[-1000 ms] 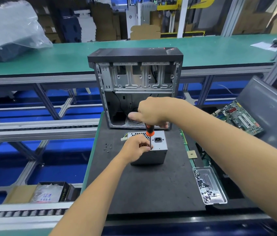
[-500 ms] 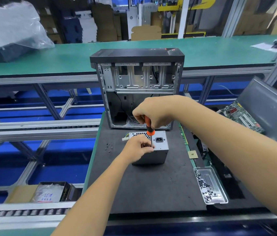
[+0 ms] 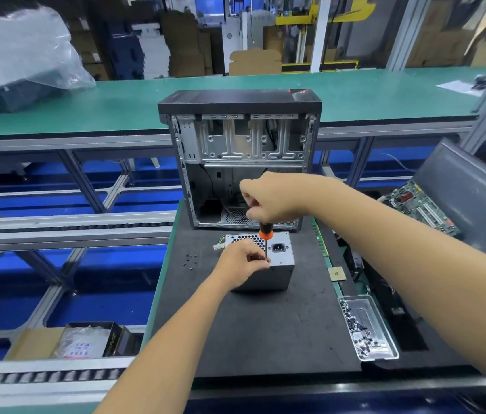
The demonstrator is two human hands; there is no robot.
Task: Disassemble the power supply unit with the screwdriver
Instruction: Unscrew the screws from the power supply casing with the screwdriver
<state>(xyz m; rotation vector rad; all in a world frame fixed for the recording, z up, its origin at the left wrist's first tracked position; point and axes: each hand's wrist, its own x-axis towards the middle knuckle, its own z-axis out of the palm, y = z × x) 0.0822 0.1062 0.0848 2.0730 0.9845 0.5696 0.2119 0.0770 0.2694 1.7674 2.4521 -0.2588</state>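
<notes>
A small grey power supply unit [image 3: 279, 268] stands on the black mat [image 3: 265, 330], its top face showing a vent grille and a power socket. My left hand [image 3: 240, 262] grips its left side and steadies it. My right hand [image 3: 271, 197] holds the orange-and-black screwdriver [image 3: 265, 234] upright by the handle. The thin shaft points down onto the unit's top face, right beside my left fingers. The tip itself is hidden by those fingers.
An open computer case [image 3: 240, 156] stands just behind the unit. Several loose screws [image 3: 191, 259] lie on the mat to the left. A clear tray of screws [image 3: 365, 327] sits at the right, a small chip [image 3: 336, 274] beside it, and a motherboard [image 3: 418, 207] lies farther right.
My right hand has turned on the screwdriver handle, its fingers closing from spread to curled. The unit and my left hand stay in place.
</notes>
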